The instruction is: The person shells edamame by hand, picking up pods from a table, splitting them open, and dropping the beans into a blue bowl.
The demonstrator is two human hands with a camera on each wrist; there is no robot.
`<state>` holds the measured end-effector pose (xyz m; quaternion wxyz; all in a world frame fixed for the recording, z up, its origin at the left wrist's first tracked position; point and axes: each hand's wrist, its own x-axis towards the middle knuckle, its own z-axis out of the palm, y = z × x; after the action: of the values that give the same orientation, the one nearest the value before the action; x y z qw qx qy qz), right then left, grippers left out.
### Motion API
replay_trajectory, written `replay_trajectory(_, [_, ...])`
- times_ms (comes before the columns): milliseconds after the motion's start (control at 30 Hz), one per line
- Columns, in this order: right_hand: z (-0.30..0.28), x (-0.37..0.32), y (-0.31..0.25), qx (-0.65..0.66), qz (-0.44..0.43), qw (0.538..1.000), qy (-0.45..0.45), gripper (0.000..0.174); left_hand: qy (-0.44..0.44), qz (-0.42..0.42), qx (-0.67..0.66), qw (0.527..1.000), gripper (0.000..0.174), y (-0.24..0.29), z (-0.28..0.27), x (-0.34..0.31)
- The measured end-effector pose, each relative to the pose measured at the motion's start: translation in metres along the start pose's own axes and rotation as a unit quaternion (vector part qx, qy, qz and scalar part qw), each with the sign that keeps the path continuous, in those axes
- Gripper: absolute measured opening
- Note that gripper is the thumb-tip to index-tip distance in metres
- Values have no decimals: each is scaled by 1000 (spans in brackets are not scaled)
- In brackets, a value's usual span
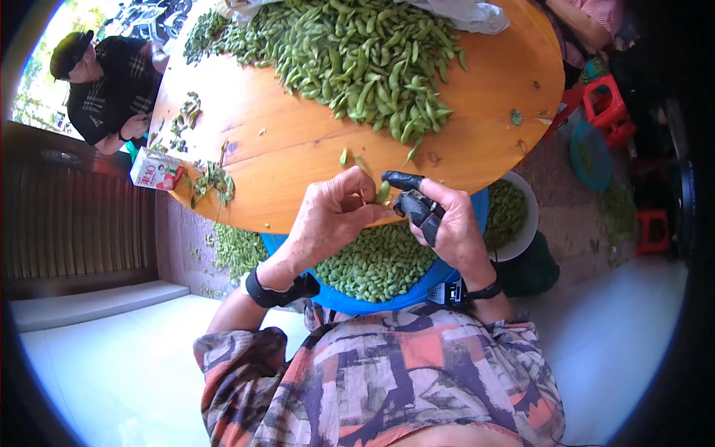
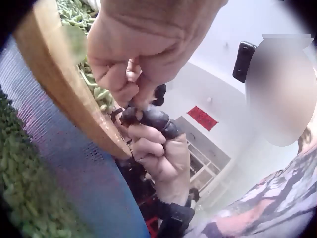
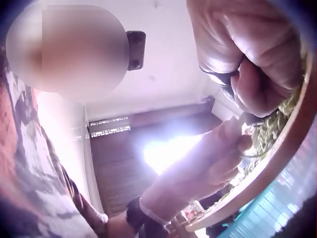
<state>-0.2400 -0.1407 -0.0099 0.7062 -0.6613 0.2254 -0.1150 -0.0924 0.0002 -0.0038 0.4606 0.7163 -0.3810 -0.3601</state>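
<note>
Both hands meet over the near edge of the wooden table. Curled fingers of my left hand (image 1: 324,216) pinch a green soybean pod (image 1: 383,193) at its near side. My right hand (image 1: 454,231), with black covers on thumb and index finger, grips the same pod from the other side. In the left wrist view the black-covered fingertips (image 2: 151,118) press close against the left fingertips, and the pod is largely hidden. Below the hands, a blue basin (image 1: 328,299) holds many shelled green beans (image 1: 376,268).
A large heap of pods (image 1: 365,67) covers the table's far side. Empty-looking husks (image 1: 214,182) and a milk carton (image 1: 155,170) lie at the left edge. To the right stand a white tub (image 1: 530,223) and red stools (image 1: 611,104). Another person (image 1: 112,89) sits at left.
</note>
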Motion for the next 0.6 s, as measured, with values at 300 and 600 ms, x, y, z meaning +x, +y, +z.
replay_trajectory(300, [10,-6,9,108,47,992,-53,15,58,7,-253,966,7,-22,18,-18])
replay_trajectory(600, [7,-7,13,132,18,988,-78,12,91,40,-168,981,10,-12,26,-19])
